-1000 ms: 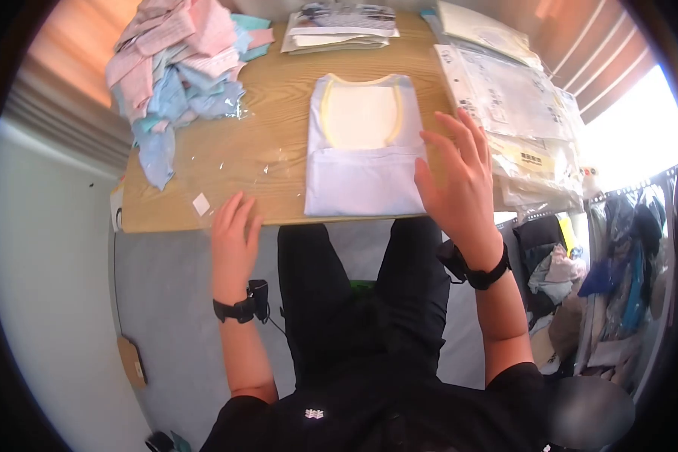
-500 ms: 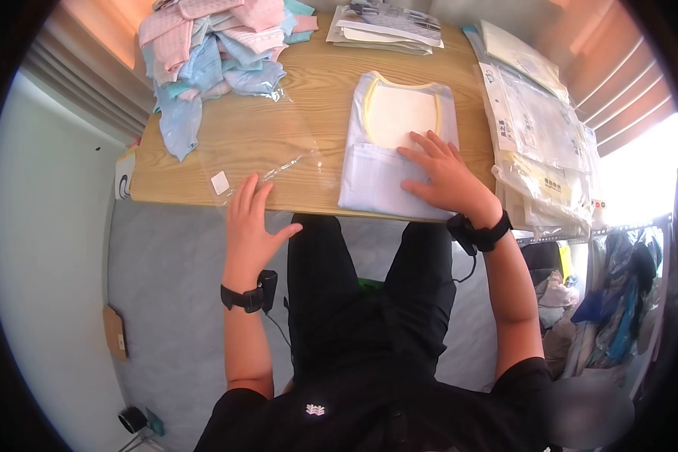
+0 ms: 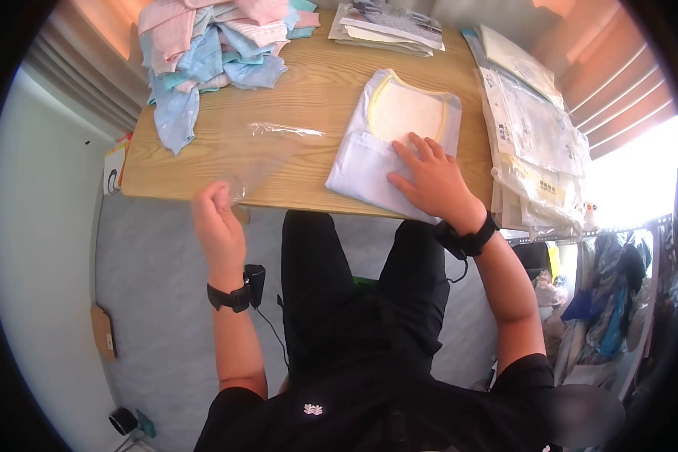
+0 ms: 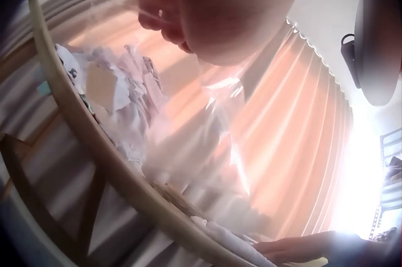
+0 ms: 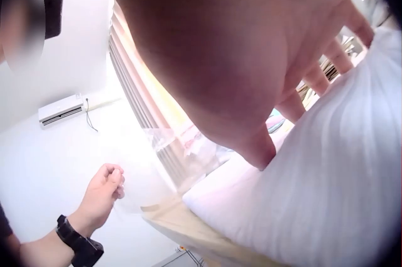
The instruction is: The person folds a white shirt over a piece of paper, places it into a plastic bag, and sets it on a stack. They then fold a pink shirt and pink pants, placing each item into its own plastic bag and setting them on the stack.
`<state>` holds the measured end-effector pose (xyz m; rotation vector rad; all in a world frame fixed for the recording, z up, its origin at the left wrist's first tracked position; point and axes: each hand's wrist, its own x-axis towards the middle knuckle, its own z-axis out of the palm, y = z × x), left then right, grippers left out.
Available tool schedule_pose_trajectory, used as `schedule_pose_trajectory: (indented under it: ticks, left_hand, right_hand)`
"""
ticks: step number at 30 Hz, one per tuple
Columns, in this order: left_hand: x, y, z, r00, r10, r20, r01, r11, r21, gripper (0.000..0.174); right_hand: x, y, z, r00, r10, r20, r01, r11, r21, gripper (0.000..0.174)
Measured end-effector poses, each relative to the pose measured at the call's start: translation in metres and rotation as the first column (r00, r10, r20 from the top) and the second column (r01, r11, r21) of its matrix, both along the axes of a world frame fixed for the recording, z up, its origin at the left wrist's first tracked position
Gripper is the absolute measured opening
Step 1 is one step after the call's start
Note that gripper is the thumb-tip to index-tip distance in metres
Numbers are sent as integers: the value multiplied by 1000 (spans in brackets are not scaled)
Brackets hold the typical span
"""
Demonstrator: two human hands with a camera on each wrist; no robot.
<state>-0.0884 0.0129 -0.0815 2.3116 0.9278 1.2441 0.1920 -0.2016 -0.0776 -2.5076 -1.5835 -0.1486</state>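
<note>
My left hand point(image 3: 221, 228), at the table's front edge, pinches the near corner of a clear plastic bag point(image 3: 285, 132) between thumb and curled fingers. In the left wrist view the bag point(image 4: 227, 126) stretches up from the table, thin and see-through. A folded pale lavender shirt point(image 3: 361, 169) with a yellow-trimmed neckline lies to the right, slightly turned, its front edge along the table edge. On its lower right part rests my right hand point(image 3: 440, 181), fingers spread. From the right wrist view, its fingertips press on the shirt's fabric point(image 5: 333, 166).
A heap of pink and blue garments point(image 3: 218, 45) lies at the table's back left. Papers point(image 3: 388, 30) are stacked at the back middle. Packaged garments in plastic point(image 3: 531, 135) are piled along the right side. Beyond that hangs a rack of clothes point(image 3: 618, 294).
My left hand has gone from spread fingers to pinching the bag and has drawn it up and leftward. My right hand came down onto the shirt, which has turned slightly.
</note>
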Motion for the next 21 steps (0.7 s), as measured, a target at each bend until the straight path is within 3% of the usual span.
schedule_pose_trajectory:
  ticks: [5, 8, 9, 10, 12, 14, 18, 20, 21]
  left_hand:
    - [-9, -3, 20, 999, 11, 31, -8, 996, -87, 24]
    - [-11, -3, 22, 999, 44, -27, -44, 999, -2, 32]
    - [-11, -6, 23, 997, 56, -49, -55, 998, 17, 34]
    - [-11, -9, 25, 995, 66, -73, -63, 997, 35, 36]
    - [-5, -20, 29, 998, 45, -31, -42, 994, 103, 34]
    - [-1, -28, 32, 999, 8, -52, -3, 995, 102, 35]
    - [-2, -46, 47, 980, -109, -166, 118, 992, 45, 40]
    - [-5, -56, 57, 974, -154, -164, 174, 977, 119, 38]
    - [-7, -61, 61, 972, -177, -153, 204, 960, 190, 34]
  right_hand:
    - [-7, 5, 4, 999, -48, 9, 48, 997, 66, 49]
    - [-38, 14, 41, 980, 194, -43, -170, 933, 318, 43]
    - [-54, 14, 54, 920, 349, -181, -259, 885, 387, 41]
    - [-73, 14, 65, 816, 493, -303, -324, 823, 467, 39]
    - [-112, 13, 82, 498, 718, -487, -469, 695, 544, 40]
    - [-148, 17, 74, 288, 792, -538, -447, 608, 656, 47]
    - [-182, 26, 45, -36, 690, -723, 26, 724, 689, 57]
    - [-189, 25, 34, -242, 648, -722, 305, 757, 578, 61]
    - [-182, 25, 26, -413, 645, -643, 417, 762, 496, 65]
